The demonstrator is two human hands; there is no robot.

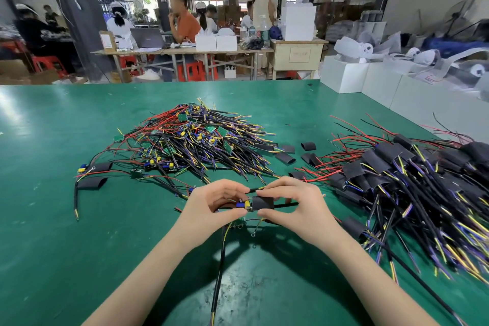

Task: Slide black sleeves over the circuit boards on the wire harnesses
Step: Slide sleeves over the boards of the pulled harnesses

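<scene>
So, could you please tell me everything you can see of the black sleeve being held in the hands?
The sleeve is a short, matte black tube, apparently soft plastic, lying roughly level just above the green table. The right hand pinches it between thumb below and fingers above. Its left opening meets the circuit board, whose blue and yellow parts still show, held by the left hand. A black cable leaves its right end. How far the board is inside cannot be told.
</scene>
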